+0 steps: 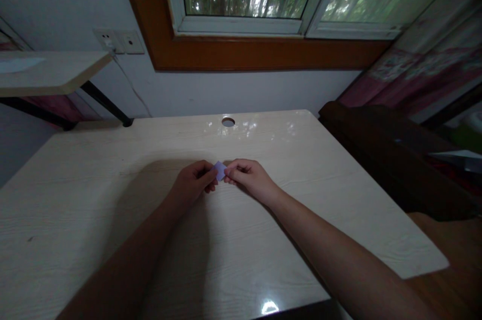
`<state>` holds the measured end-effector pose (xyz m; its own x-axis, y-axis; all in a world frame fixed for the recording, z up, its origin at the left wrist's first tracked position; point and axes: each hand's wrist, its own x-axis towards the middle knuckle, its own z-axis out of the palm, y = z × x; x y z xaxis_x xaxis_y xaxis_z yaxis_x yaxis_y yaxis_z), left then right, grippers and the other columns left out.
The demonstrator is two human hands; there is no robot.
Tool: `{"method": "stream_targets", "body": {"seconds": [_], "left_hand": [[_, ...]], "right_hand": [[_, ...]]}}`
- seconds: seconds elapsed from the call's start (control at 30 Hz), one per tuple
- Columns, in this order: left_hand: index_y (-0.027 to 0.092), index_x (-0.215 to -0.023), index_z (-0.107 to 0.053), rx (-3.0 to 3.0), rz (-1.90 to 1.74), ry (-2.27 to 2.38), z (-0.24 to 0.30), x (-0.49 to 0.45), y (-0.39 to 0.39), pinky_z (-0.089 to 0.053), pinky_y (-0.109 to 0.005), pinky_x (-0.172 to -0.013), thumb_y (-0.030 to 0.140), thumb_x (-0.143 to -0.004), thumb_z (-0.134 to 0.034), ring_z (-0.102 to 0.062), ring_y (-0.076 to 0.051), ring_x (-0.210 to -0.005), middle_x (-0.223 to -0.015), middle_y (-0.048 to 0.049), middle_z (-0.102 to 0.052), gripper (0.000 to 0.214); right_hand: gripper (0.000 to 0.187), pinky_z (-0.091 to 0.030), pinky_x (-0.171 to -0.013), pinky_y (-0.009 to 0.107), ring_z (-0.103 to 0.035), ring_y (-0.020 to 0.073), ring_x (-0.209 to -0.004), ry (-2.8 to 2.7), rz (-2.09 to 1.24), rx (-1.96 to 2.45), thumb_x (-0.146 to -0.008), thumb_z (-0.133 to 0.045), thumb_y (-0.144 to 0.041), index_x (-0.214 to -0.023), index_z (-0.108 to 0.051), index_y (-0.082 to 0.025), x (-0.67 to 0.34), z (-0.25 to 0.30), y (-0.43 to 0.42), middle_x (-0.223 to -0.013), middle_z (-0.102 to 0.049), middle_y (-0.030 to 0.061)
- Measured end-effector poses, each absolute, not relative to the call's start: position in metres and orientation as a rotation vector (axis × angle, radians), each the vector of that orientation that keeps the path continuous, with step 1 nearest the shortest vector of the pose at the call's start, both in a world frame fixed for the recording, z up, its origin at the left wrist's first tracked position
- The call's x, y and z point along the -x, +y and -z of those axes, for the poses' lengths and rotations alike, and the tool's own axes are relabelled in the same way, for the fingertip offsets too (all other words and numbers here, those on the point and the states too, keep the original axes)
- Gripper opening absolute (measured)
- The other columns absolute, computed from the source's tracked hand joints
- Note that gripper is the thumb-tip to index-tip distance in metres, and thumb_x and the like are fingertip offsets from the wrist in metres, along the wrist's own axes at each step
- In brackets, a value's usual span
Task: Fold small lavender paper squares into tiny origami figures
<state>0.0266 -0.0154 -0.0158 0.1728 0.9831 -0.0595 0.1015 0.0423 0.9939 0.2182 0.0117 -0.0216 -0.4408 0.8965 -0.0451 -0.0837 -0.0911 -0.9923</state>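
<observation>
A small purple square of paper (220,170) is held up between my two hands over the pale wooden desk (263,240), one corner pointing upward. My left hand (194,178) pinches its left side between thumb and fingers. On the opposite side, my right hand (248,175) grips the right corner the same way. Whether the paper is folded is too small to tell. Both hands are close above the desktop, and a shadow falls on the desk around my left arm.
A round cable hole (228,122) sits near the desk's far edge. At the left, a raised shelf (56,76) stands on black legs. Wall sockets (119,41) with a white cord and a wood-framed window (259,54) are behind. Dark wooden furniture (395,159) adjoins the right.
</observation>
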Motion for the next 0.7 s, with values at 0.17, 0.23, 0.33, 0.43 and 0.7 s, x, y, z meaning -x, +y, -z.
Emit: {"method": "stream_targets", "body": {"seconds": [0.17, 0.23, 0.33, 0.43, 0.7], "left_hand": [[0.016, -0.075, -0.061, -1.277, -1.062, 1.157, 0.0108, -0.0267, -0.0147, -0.044, -0.022, -0.052, 0.034, -0.084, -0.061, -0.056, -0.011, -0.056, -0.065, -0.0004, -0.063, 0.02], [0.016, -0.076, -0.061, -1.257, -1.076, 1.15, 0.0092, -0.027, -0.0147, -0.045, -0.023, -0.053, 0.034, -0.083, -0.061, -0.057, -0.012, -0.057, -0.066, -0.0007, -0.063, 0.02], [0.015, -0.079, -0.063, -1.302, -1.027, 1.147, 0.0089, -0.0275, -0.0149, -0.047, -0.024, -0.055, 0.037, -0.083, -0.063, -0.058, -0.012, -0.057, -0.067, -0.0011, -0.065, 0.022], [0.015, -0.08, -0.063, -1.371, -0.95, 1.159, 0.0108, -0.0278, -0.0152, -0.047, -0.024, -0.056, 0.039, -0.082, -0.065, -0.059, -0.012, -0.056, -0.067, -0.0012, -0.066, 0.024], [0.016, -0.073, -0.062, -1.349, -0.955, 1.205, 0.0075, -0.0293, -0.016, -0.046, -0.023, -0.054, 0.029, -0.08, -0.061, -0.059, -0.012, -0.054, -0.063, -0.0011, -0.066, 0.015]], "right_hand": [[0.024, -0.043, -0.061, 0.025, -0.056, 0.0101, -0.06, -1.335, -1.651, 0.908, -0.076, -0.074, -0.04, -0.076, -0.069, -0.016, -0.2177, 0.0231, 0.0131, -0.069, -0.068, 0.0022], [0.024, -0.043, -0.061, 0.025, -0.055, 0.0102, -0.06, -1.32, -1.647, 0.899, -0.076, -0.074, -0.04, -0.076, -0.069, -0.016, -0.2171, 0.0231, 0.0129, -0.069, -0.068, 0.0021], [0.023, -0.043, -0.061, 0.026, -0.055, 0.0101, -0.06, -1.326, -1.638, 0.894, -0.076, -0.074, -0.038, -0.075, -0.069, -0.016, -0.2162, 0.0215, 0.0117, -0.069, -0.068, 0.0017], [0.022, -0.044, -0.062, 0.026, -0.056, 0.0106, -0.061, -1.364, -1.625, 0.903, -0.076, -0.073, -0.038, -0.076, -0.069, -0.016, -0.2156, 0.0197, 0.0107, -0.07, -0.068, 0.002], [0.02, -0.043, -0.061, 0.026, -0.056, 0.0109, -0.06, -1.407, -1.562, 0.95, -0.076, -0.072, -0.036, -0.077, -0.071, -0.017, -0.2157, 0.0217, 0.0116, -0.07, -0.069, 0.0021]]}}
